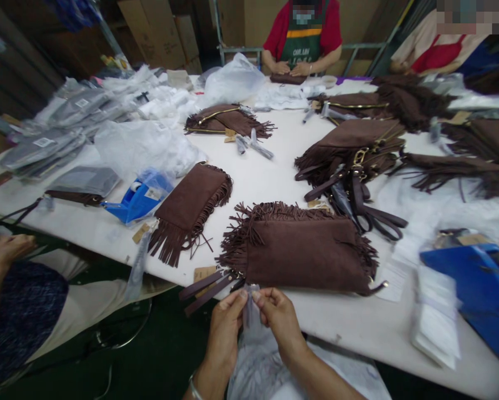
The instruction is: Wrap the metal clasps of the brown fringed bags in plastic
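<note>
L hand (228,323) + R hand (279,315) pinch clear plastic sleeve (252,315); fringed clutch (302,254), hands' 1 o'clock, unbagged; sleeving prob. partway.

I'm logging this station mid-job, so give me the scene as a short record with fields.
left hand: pinches a translucent plastic strip
right hand: pinches the same strip, close beside
nearest item: large brown fringed bag, lying just beyond both hands
to its left: smaller fringed bag, blue holder
to its right: white stack, blue flat item
far side: person in green apron, hands on a brown item
</note>
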Demonstrator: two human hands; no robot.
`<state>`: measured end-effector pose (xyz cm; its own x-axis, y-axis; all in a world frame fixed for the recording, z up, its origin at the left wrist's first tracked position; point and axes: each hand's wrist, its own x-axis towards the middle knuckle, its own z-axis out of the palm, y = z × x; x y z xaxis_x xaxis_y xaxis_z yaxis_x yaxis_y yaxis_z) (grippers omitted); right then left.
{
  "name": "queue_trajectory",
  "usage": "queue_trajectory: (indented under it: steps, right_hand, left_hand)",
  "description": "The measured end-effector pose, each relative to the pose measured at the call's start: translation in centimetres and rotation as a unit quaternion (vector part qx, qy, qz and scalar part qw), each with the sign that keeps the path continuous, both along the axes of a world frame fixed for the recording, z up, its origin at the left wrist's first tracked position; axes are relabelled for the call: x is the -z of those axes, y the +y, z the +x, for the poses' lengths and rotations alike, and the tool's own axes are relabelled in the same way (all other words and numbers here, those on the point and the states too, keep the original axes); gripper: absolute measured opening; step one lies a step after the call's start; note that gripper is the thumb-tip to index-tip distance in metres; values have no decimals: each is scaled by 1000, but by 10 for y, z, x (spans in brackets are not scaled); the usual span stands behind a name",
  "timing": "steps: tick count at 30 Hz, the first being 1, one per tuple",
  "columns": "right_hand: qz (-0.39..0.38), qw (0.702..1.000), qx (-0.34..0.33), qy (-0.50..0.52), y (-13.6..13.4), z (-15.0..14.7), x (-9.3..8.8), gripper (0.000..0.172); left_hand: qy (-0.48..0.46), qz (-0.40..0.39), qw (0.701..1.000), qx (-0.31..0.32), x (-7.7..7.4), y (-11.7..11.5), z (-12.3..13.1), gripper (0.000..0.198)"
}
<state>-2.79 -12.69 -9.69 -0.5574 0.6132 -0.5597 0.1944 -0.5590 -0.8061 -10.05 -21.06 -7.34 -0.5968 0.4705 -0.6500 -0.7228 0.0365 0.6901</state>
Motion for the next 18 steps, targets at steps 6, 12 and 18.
queue_trajectory:
  steps: [6, 12, 18]
  right_hand:
    - [6, 1000, 18, 3, 1, -4, 3, 40]
    - [5, 1000, 30, 7, 1, -1, 6, 39]
    - [33, 999, 40, 10, 6, 22, 9, 32]
  left_hand:
    - [24, -13, 999, 21, 1, 10, -9, 31]
    - [19, -45, 997, 59, -2, 18, -10, 23]
    - [19, -42, 998, 40, 1, 25, 13, 23]
